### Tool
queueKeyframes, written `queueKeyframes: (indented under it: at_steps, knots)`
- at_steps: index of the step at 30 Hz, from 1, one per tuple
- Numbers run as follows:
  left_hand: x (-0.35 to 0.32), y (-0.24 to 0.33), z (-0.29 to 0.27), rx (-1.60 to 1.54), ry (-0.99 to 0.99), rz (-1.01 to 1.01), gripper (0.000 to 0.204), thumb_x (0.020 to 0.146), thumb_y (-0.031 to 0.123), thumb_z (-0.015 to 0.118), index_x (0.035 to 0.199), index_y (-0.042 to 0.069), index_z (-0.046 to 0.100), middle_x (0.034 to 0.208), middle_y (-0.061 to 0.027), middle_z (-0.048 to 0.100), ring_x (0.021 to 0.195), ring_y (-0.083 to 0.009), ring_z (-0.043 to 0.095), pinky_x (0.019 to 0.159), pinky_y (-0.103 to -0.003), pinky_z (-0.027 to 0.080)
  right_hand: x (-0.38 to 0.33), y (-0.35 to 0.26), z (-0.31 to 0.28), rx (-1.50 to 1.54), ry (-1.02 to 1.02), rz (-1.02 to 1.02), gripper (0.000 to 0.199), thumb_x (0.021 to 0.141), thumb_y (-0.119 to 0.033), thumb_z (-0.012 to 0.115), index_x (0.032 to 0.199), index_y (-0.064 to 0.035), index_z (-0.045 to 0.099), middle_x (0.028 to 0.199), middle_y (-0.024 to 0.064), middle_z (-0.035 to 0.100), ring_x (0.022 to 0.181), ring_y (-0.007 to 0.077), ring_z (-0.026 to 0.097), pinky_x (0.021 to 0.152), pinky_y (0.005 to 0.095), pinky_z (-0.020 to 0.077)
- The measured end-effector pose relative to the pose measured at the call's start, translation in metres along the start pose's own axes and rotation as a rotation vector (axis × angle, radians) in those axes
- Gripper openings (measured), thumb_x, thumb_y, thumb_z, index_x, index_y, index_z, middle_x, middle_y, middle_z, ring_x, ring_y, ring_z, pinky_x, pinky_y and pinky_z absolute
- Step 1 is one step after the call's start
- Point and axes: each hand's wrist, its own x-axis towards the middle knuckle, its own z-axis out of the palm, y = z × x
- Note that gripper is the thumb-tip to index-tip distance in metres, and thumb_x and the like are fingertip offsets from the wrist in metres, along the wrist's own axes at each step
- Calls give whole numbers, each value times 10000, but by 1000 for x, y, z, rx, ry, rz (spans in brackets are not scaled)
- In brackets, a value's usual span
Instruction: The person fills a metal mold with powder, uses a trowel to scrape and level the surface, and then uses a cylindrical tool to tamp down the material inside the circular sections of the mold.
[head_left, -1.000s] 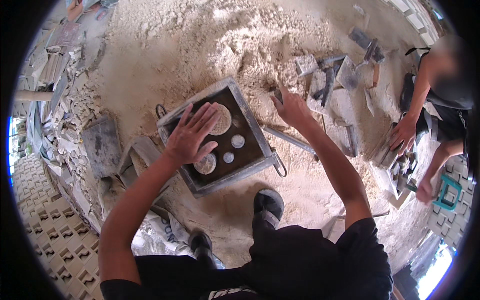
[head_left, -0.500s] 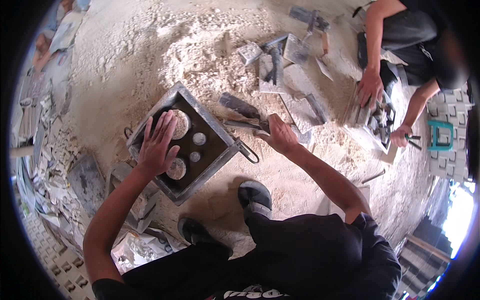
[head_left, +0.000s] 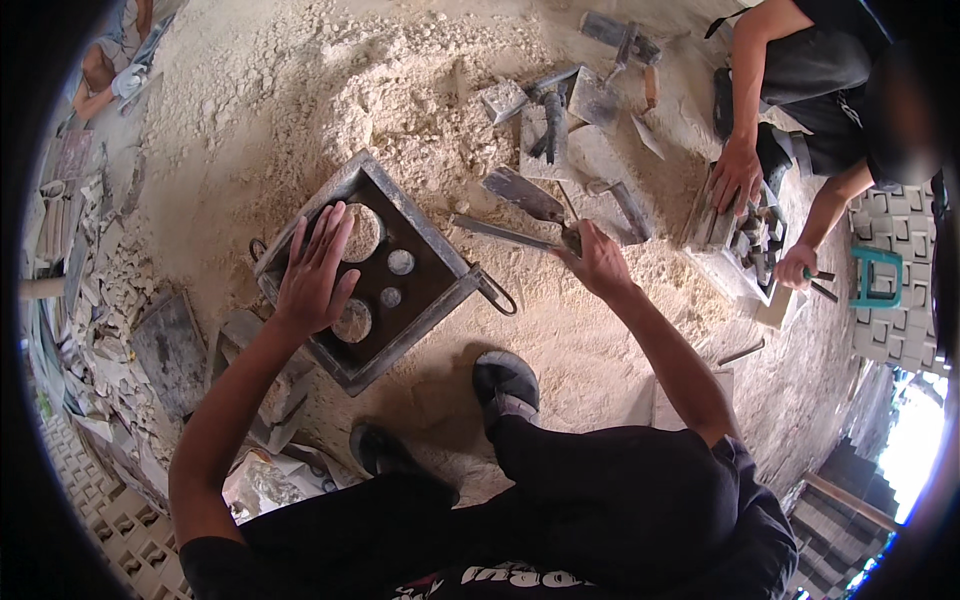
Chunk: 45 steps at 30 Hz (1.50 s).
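Note:
A grey square moulding frame lies on the sandy ground before me, with a dark inner surface and a loop handle at its right side. Inside it show two large pale round pieces, an upper one and a lower one, and two small discs. My left hand lies flat, fingers stretched, over the frame's left side and partly over the large rounds. To the right of the frame, my right hand is closed round a trowel. A long flat bar also reaches into that hand; its held end is hidden.
Loose sand is heaped beyond the frame. Flat plates and tools lie at far right. A co-worker's hand rests at another box, near a teal stool. Broken slabs lie at left.
My right hand has moved right and lifted the trowel off the sand, the bar coming along. My left hand stays on the frame. At far left, another person's gloved hand has come into sight.

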Motion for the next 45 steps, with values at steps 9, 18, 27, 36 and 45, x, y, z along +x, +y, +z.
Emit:
queueKeyframes:
  at_steps: [9, 18, 27, 36, 45]
  knots:
    - [-3, -3, 3, -13, 12, -14, 637, 909, 243, 473, 1451, -13, 259, 1507, -215, 275, 1411, -355, 247, 1153, -507, 108, 10, -7, 27, -86, -36, 21, 303, 873, -194, 641, 1011, -62, 406, 850, 153, 584, 692, 335, 628, 527, 452, 525]
    - [-6, -10, 7, -30, -31, 26, 630, 910, 240, 480, 1442, -20, 266, 1509, -219, 268, 1414, -363, 238, 1152, -522, 87, 14, -35, -21, 112, -27, 275, 327, 873, -285, 674, 948, 8, 549, 832, 183, 636, 700, 360, 641, 651, 438, 517]
    - [-6, 10, 10, -45, -51, -80, 666, 904, 258, 494, 1448, -27, 237, 1519, -240, 228, 1429, -366, 192, 1143, -544, 44, -96, -46, -58, 52, -613, 606, 382, 946, -351, 529, 968, 30, 529, 820, 258, 651, 815, 425, 649, 713, 498, 494]
    - [-8, 9, 7, -41, -3, -83, 672, 881, 202, 527, 1454, -3, 241, 1518, -233, 240, 1428, -367, 203, 1154, -518, 57, 77, -93, 40, 102, -547, 370, 420, 971, -384, 443, 1031, 29, 492, 879, 318, 634, 900, 487, 621, 814, 551, 485]
    - [-17, 5, 3, -85, 16, -94, 628, 905, 212, 511, 1448, 14, 264, 1525, -195, 250, 1429, -322, 221, 1161, -482, 78, 90, -79, 30, 158, -462, 234, 418, 943, -395, 528, 878, 17, 554, 757, 245, 630, 749, 438, 623, 662, 505, 475]
